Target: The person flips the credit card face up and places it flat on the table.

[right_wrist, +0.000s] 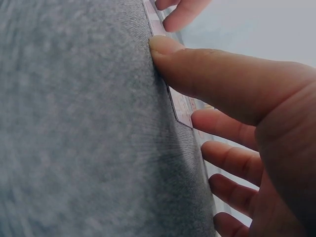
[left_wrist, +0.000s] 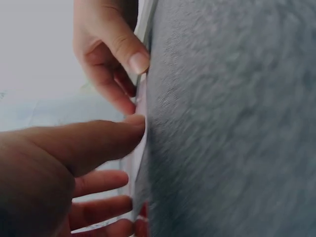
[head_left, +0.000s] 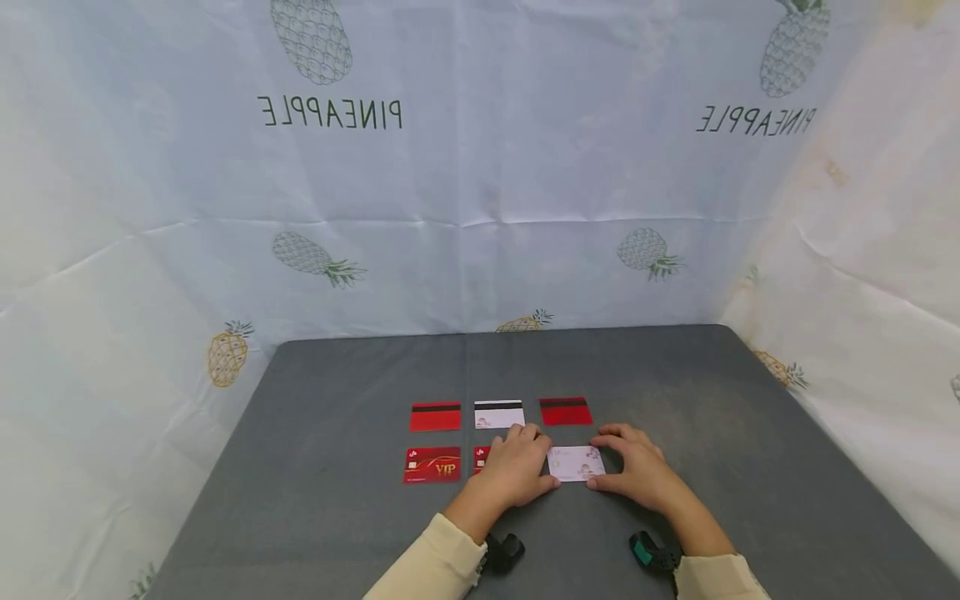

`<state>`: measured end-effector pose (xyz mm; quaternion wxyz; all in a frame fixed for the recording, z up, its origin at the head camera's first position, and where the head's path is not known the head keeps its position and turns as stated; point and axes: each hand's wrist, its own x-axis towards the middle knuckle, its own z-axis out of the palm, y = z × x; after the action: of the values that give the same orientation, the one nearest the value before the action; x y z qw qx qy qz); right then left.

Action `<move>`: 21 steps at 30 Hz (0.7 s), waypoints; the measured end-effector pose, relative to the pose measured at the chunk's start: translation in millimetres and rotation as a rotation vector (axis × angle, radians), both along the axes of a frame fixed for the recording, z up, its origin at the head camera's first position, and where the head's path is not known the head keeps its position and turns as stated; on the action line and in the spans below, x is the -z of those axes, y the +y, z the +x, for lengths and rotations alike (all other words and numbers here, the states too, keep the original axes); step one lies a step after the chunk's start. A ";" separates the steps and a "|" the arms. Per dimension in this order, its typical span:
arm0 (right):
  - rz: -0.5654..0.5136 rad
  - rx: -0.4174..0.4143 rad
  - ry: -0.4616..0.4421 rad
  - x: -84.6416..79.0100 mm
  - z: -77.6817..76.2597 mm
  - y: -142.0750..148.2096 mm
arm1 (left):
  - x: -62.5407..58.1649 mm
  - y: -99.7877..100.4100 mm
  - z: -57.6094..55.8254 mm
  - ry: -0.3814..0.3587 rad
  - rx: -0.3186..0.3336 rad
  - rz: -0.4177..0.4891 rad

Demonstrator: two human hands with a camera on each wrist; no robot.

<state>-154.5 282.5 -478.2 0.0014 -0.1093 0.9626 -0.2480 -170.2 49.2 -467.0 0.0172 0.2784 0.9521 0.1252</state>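
A white card (head_left: 576, 464) with a pale floral print lies on the grey tabletop, between the two hands. The left hand (head_left: 513, 467) holds it at its left edge, thumb at the near corner and index finger toward the far one. Across from it, the right hand (head_left: 637, 468) grips the right end, with the thumb on the near edge and the index finger at the far edge. In the right wrist view the card (right_wrist: 183, 111) shows edge-on between thumb and fingers. A red card (head_left: 480, 457) is mostly hidden under the left hand.
Left of the hands lies a red VIP card (head_left: 432, 468). Behind, a row holds a red card (head_left: 435, 421), a white card (head_left: 498, 417) and a darker red card (head_left: 566, 413), each with a black stripe up. Pineapple-printed cloth (head_left: 480, 167) hangs around the grey table (head_left: 337, 383).
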 end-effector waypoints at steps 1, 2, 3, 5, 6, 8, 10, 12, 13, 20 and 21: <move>0.002 0.001 0.000 0.0 0.1 -0.1 | -1.8 -1.4 -0.2 -0.008 0.005 0.007; 0.002 0.001 -0.002 0.0 0.3 -0.3 | -3.9 -3.3 -0.7 -0.011 0.011 0.020; 0.005 -0.001 0.000 0.1 0.4 -0.4 | -6.2 -5.9 -1.5 -0.012 0.017 0.034; 0.003 -0.001 0.002 0.2 0.8 -0.5 | -11.4 -13.3 -4.1 -0.007 0.027 0.071; 0.003 0.000 0.002 0.2 1.1 -0.4 | -14.8 -18.4 -5.7 -0.008 0.027 0.094; -0.001 -0.003 0.011 1.1 0.7 -0.1 | -19.9 -31.9 -10.5 -0.009 0.013 0.142; -0.005 -0.005 0.023 2.8 0.0 1.0 | -24.5 -48.9 -16.2 -0.029 -0.019 0.198; -0.007 -0.009 0.033 3.9 -0.5 2.0 | -27.5 -68.4 -22.2 -0.047 -0.063 0.252; -0.007 -0.010 0.037 4.0 -0.5 2.1 | -28.2 -78.5 -25.0 -0.049 -0.085 0.275; -0.009 -0.022 0.022 0.5 1.0 0.3 | -20.3 -149.3 -41.0 -0.099 -0.241 0.347; -0.009 -0.024 0.021 0.6 1.5 0.0 | -17.5 -158.2 -42.3 -0.111 -0.259 0.353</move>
<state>-153.0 282.5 -478.7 -0.0060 -0.1235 0.9600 -0.2513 -212.5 -108.9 -449.5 0.0042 0.1450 0.9408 0.3062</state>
